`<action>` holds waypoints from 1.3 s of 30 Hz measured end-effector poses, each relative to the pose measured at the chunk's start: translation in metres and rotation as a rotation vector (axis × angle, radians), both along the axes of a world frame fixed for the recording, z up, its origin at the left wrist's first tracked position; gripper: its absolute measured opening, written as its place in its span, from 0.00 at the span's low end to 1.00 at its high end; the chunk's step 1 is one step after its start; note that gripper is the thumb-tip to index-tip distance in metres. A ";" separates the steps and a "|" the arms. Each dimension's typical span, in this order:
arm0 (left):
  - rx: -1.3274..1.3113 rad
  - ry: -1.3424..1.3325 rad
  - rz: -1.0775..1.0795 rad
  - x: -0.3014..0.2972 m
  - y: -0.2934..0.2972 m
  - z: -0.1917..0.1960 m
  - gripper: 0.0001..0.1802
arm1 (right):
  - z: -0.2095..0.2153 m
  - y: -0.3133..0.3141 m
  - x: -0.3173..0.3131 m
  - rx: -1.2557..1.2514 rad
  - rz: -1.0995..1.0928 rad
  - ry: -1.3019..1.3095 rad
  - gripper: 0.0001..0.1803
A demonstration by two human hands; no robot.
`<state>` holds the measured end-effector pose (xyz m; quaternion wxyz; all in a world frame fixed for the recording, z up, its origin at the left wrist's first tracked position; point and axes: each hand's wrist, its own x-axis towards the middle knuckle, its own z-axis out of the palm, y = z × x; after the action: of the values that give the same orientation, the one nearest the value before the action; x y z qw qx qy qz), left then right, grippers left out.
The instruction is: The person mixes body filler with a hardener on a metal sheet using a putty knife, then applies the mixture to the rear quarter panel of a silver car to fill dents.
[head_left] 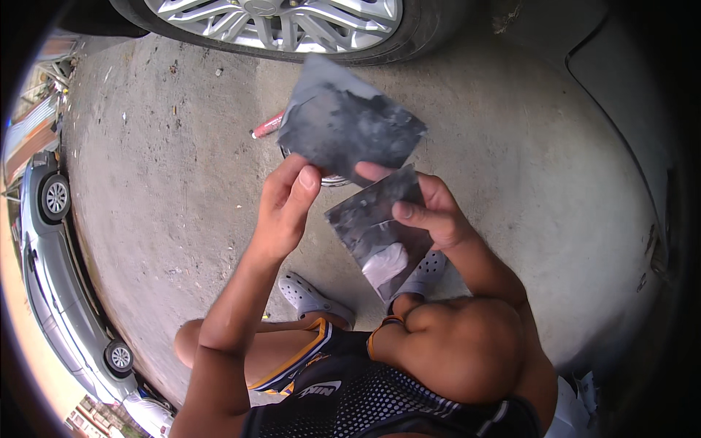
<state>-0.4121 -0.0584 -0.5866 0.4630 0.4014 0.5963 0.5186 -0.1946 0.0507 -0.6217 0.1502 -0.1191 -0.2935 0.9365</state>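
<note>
My left hand (290, 197) pinches the lower left corner of a larger dark flat sheet (350, 120), smeared with pale grey paste across its upper part. A smaller dark flat sheet (372, 219) is in my right hand (434, 212), thumb on top and fingers behind. Near its lower corner sits a thick lump of pale paste (387, 264). The two sheets are held close together, the smaller one nearer to me. Behind the larger sheet, a round metal rim (336, 180) shows only in part. A red tube (268, 125) with a white tip lies on the ground, partly covered by the same sheet.
A car wheel (292, 29) with silver spokes stands just beyond the sheets. Pale body panels (621, 95) rise on the right. My feet in grey clogs (310, 296) are on the concrete floor (175, 175). Farther left, a silver car (58, 285) is parked.
</note>
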 end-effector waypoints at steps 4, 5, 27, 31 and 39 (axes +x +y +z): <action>-0.038 -0.439 0.323 0.002 0.012 0.018 0.25 | 0.004 -0.008 -0.010 0.210 0.067 0.060 0.31; -0.036 -0.454 0.346 -0.009 0.015 0.034 0.22 | -0.001 -0.010 -0.006 0.154 0.031 0.098 0.30; -0.139 0.812 -0.098 -0.059 0.037 0.044 0.20 | -0.060 -0.006 0.067 -0.112 -0.535 -0.316 0.24; -0.112 1.095 -0.368 -0.048 0.066 0.013 0.20 | -0.068 -0.006 0.066 -0.151 -0.549 -0.346 0.23; -0.577 1.311 -0.635 -0.030 0.126 -0.047 0.14 | -0.073 -0.007 0.072 -0.267 -0.530 -0.414 0.18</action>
<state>-0.4418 0.0672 -0.6332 0.2285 0.6409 0.7158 -0.1570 -0.1227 0.0440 -0.6950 0.3081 -0.3968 -0.1519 0.8512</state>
